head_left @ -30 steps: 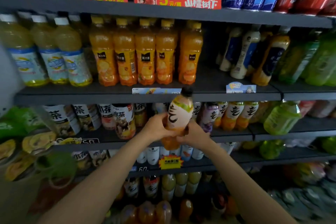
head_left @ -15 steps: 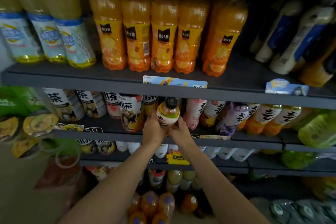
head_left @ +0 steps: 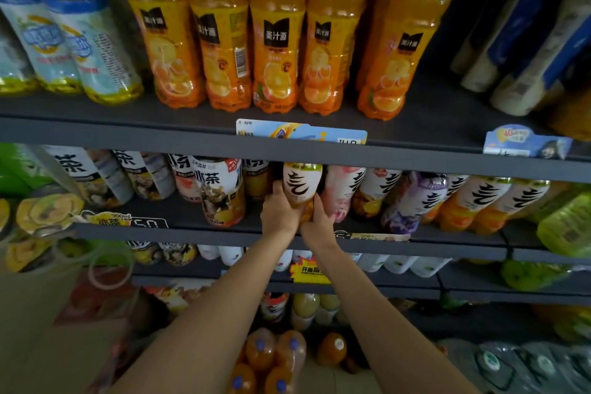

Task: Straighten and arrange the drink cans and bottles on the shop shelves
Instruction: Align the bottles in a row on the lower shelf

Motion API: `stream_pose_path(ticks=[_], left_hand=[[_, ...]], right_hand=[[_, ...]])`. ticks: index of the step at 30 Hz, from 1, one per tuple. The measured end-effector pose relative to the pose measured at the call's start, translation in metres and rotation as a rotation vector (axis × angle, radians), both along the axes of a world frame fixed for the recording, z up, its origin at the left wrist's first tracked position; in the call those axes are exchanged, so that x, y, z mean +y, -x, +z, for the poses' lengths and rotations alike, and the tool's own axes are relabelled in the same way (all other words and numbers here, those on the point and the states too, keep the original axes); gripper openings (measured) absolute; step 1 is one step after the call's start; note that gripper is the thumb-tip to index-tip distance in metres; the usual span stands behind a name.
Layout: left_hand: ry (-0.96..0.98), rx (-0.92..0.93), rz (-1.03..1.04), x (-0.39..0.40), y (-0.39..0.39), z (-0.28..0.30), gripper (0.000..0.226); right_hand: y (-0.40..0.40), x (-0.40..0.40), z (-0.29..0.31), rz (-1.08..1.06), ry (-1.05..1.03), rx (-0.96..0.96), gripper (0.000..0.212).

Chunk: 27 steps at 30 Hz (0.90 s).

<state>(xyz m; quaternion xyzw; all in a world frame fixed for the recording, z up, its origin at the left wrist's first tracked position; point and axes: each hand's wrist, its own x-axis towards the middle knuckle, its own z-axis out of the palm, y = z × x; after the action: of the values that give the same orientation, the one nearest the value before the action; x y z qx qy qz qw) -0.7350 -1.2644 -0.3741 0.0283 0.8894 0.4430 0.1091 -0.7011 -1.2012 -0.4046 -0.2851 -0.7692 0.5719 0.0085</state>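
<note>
A white-labelled bottle (head_left: 302,189) with a bold black character and orange drink at its base stands in the front row of the second shelf (head_left: 204,230), its top hidden behind the edge of the shelf above. Both hands hold it low on its body: the left hand (head_left: 277,209) has its grip curled round the left side of the bottle, thumb up against the label, and the right hand (head_left: 319,222) has its grip wrapped round the lower right side, fingers pressed to the plastic. Just to the bottle's left stands an iced tea bottle (head_left: 222,192) with a white and brown label; just to its right is a pink-labelled bottle (head_left: 343,193), then a purple one (head_left: 407,201) and more white-and-orange ones further along, all leaning back. On the upper shelf (head_left: 128,134) a row of orange juice bottles (head_left: 275,41) stands upright, with pale yellow bottles (head_left: 80,41) carrying light blue labels to the left and white-and-blue bottles (head_left: 524,41) tilted at the right. A blue price tag (head_left: 300,133) is clipped to that shelf's edge directly above the held bottle. Lower shelves carry more bottles, blurred.
</note>
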Motion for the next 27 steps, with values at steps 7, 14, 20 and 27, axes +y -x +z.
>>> stream_pose_path(ticks=[7,14,20,27], left_hand=[[-0.011,-0.042,-0.015,0.003,-0.001,-0.004,0.067],[0.020,0.145,-0.077,-0.015,-0.041,0.004,0.034],[-0.071,0.182,-0.363,0.029,-0.075,0.018,0.044],[-0.122,0.041,-0.563,0.088,-0.093,0.030,0.059]], right_hand=[[0.011,0.018,-0.045,-0.078,0.218,0.026,0.056],[-0.046,0.031,0.013,-0.450,0.331,0.139,0.033],[-0.096,0.086,0.047,-0.703,0.089,0.164,0.036],[-0.098,0.142,0.051,-0.423,0.002,0.074,0.060]])
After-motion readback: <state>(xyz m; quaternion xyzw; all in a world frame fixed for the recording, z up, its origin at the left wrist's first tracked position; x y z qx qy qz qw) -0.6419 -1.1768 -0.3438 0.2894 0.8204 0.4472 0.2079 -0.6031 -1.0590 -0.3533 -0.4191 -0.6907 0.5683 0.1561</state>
